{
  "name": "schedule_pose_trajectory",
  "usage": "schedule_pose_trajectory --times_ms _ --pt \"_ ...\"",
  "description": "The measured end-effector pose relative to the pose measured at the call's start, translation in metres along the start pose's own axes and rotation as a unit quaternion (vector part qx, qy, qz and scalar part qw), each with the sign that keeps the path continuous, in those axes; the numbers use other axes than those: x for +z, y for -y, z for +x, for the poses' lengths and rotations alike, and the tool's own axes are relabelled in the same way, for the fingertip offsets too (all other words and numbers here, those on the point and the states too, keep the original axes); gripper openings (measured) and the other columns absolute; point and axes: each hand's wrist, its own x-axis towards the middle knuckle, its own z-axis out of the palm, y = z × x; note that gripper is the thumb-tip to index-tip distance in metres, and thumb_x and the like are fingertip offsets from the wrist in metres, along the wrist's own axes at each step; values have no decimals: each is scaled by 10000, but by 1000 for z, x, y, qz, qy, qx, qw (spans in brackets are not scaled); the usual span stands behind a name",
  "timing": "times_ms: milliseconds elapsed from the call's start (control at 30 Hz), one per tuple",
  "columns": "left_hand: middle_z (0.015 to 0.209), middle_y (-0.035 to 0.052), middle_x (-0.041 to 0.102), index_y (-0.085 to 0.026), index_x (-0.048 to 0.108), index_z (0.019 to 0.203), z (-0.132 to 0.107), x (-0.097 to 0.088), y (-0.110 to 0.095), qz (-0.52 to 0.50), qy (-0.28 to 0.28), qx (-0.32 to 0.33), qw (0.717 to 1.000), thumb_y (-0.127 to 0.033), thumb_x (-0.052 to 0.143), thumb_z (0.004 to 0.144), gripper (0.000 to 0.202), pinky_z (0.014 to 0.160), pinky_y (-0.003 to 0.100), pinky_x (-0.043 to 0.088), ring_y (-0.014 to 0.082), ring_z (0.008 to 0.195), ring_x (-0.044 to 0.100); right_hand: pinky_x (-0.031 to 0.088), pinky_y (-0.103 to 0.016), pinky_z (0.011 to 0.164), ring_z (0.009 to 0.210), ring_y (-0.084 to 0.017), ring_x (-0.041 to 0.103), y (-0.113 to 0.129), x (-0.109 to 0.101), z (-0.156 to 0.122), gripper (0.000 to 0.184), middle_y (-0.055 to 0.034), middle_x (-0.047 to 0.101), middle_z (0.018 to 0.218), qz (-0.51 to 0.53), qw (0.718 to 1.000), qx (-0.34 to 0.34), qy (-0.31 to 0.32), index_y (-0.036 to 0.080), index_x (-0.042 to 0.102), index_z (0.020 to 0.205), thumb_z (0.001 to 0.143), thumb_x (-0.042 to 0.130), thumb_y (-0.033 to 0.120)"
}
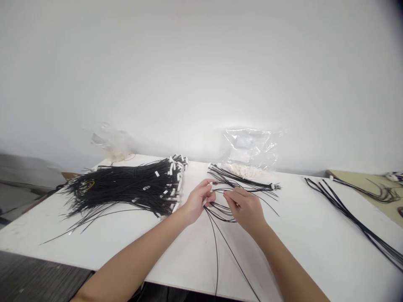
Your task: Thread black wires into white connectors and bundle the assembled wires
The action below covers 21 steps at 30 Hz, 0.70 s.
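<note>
My left hand [199, 199] is closed in a pinch on a small white connector [210, 187] at the middle of the white table [132, 239]. My right hand [244, 206] is closed beside it, pinching thin black wires [220, 209] that trail toward me over the table's front edge. Both hands meet above a small loose bunch of black wires [239, 181]. A large pile of black wires with white connectors [132, 184] lies just left of my left hand.
A clear plastic bag with white connectors [248, 153] stands at the back by the wall. A second crumpled bag [113, 144] sits at the back left. Long black wires [352, 218] lie on the right. A tan surface [362, 180] adjoins at far right.
</note>
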Motion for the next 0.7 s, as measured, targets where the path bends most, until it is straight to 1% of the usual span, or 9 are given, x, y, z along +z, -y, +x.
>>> schedule_pose_trajectory --times_ms 133,267,500,600,700 --pt "474 -59 294 -197 446 959 2 -2 3 17 5 5 1000 -329 440 778 224 456 173 227 70 463 268 162 -193 421 442 -60 232 1 0 2 202 37 412 534 -114 990 -73 -43 181 547 634 810 461 129" --pt "473 -65 287 -192 446 961 2 -2 3 23 7 10 1000 -342 449 778 236 454 169 229 68 461 270 158 -208 426 431 -60 209 1 -2 3 216 35 409 525 -172 978 -106 -48 172 539 613 806 462 115" --pt "465 -64 302 -181 447 954 2 0 2 40 -6 10 999 -367 429 789 248 445 171 211 65 447 268 168 -222 419 429 -64 196 5 -6 6 186 40 406 519 -199 970 -128 -61 182 576 654 806 484 128" --pt "459 -64 302 -185 445 945 2 1 2 40 -8 8 999 -355 426 790 231 445 170 210 65 442 260 163 -225 418 433 -66 187 6 -6 6 195 42 398 512 -202 969 -129 -63 179 568 630 804 493 133" --pt "458 -61 313 -185 448 940 2 0 2 39 -7 10 999 -350 421 791 224 449 169 222 65 443 266 162 -231 422 432 -67 183 5 -5 5 242 39 389 506 -201 970 -120 -62 171 540 576 810 487 138"
